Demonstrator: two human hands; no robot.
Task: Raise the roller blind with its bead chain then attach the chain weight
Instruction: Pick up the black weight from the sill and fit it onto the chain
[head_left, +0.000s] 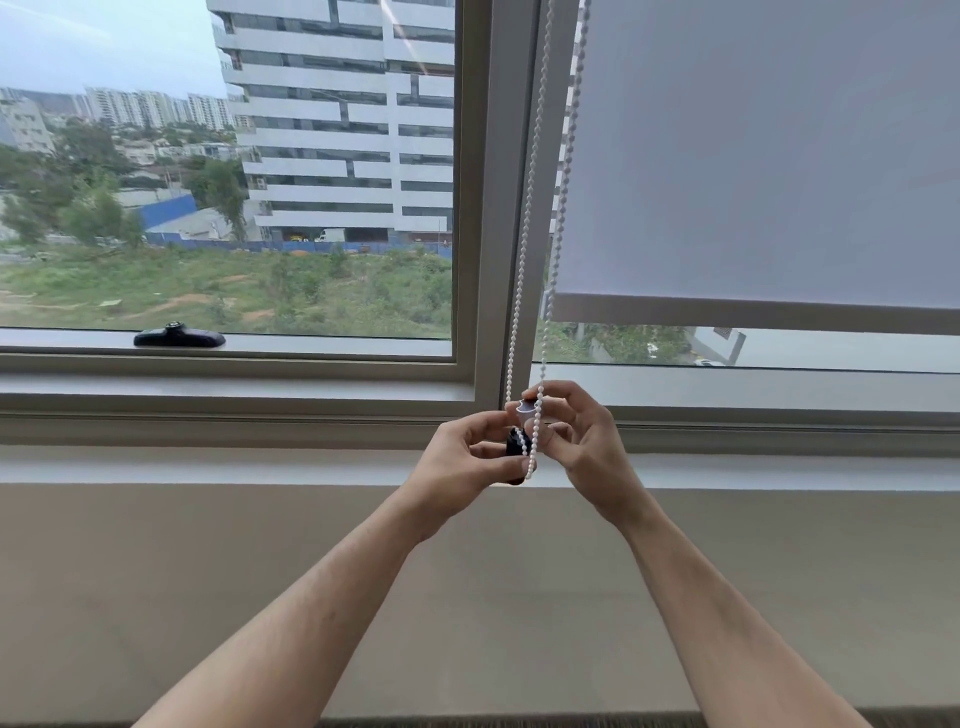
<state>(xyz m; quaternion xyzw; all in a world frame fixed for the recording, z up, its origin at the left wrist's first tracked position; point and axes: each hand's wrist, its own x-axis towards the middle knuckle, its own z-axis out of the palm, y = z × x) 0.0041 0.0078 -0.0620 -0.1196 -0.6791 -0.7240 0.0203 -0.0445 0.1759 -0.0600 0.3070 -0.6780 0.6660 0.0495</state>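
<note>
Both my hands pinched the chain weight (521, 441) at the bead chain (524, 249) loop's bottom; next, I judged, clip it shut.

Daylit window (228, 171) (towers outside), beige wall (208, 571), black handle (179, 336)

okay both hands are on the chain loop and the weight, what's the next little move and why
Probably seat the bottom of the bead chain into the chain weight: the left hand holds the weight, the right hand pinches the chain against it, and the loop's end hangs loose.
</note>
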